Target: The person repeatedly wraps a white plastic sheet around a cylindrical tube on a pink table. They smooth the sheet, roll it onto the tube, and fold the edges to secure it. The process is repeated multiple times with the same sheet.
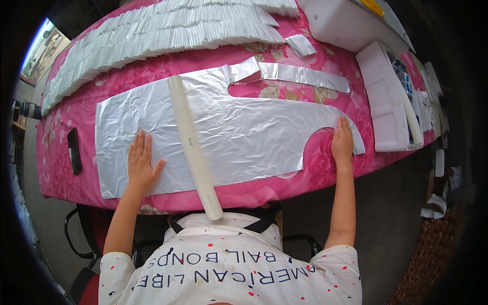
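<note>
A thin silvery-white plastic sheet (244,132), shaped like an apron with curved cut-outs at its right end, lies spread on the table. My left hand (144,162) rests flat on its left part, fingers stretched out and thumb apart. At the right end, my right hand (343,140) lies with straight fingers on the sheet's narrow strip beside the rounded cut-out. Across the sheet, between my hands, a pale plastic pipe (189,137) slants toward me, its near end past the table edge. A strap-like strip (305,76) of the plastic is folded over along the far side.
Long rows of folded white plastic packets (168,35) line the far side, with a single packet (301,46) nearby. A dark phone (74,151) lies at the left. White foam boxes (381,96) stand at the right. The table has a pink flowered cloth (259,190).
</note>
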`<state>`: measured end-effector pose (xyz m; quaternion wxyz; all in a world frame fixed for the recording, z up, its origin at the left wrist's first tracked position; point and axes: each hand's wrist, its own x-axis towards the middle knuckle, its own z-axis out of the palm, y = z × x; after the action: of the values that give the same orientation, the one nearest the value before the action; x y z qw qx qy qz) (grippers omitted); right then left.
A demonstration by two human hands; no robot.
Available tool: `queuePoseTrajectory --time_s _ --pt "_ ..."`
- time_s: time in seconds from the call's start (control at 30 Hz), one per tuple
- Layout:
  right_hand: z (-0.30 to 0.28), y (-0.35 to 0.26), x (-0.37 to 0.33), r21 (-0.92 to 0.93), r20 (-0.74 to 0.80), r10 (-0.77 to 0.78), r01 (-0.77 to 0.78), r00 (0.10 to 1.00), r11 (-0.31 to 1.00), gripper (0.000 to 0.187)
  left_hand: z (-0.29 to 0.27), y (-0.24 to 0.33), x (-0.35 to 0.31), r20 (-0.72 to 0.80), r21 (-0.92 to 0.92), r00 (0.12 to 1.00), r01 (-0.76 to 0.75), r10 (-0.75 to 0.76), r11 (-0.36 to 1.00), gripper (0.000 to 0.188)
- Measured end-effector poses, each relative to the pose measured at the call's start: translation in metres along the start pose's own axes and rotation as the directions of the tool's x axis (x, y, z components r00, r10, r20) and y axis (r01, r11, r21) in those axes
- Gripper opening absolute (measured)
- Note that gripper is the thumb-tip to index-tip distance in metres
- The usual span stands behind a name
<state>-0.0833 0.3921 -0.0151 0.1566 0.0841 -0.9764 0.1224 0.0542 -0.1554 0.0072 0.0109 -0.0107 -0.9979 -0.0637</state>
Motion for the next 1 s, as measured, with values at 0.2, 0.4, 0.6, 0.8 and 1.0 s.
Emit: queuePoseTrajectory --time_s 0.2,0.4,0.6,0.8,1.0 --pt "-0.014 -0.001 -0.003 0.017 -0.051 0.115 -0.114 0.992 0.993 0.033 0.01 0.029 0.0 -0.139 -0.373 0.979 -0.194 0.152 0.907 0.079" --pt "-0.021 0.016 -0.003 -0.003 -0.078 0.17 -0.171 0.982 0.985 0.025 -0.002 0.099 0.013 -0.092 -0.477 0.943 -0.324 0.32 0.817 0.082" --pt "-0.048 -0.022 0.005 -0.062 -0.199 0.016 -0.029 0.98 0.998 0.014 -0.007 0.139 0.027 -0.065 -0.418 0.935 -0.343 0.349 0.841 0.076" --pt "-0.059 -0.148 -0.008 0.501 -0.005 0.094 -0.079 0.996 0.862 0.014 -0.02 0.153 0.026 -0.098 -0.781 0.94 -0.277 0.328 0.56 0.066" --pt "-0.057 -0.277 -0.034 0.869 0.251 -0.363 -0.043 0.897 0.493 0.017 -0.025 0.149 0.03 0.554 -0.72 0.806 0.589 0.206 -0.367 0.047"
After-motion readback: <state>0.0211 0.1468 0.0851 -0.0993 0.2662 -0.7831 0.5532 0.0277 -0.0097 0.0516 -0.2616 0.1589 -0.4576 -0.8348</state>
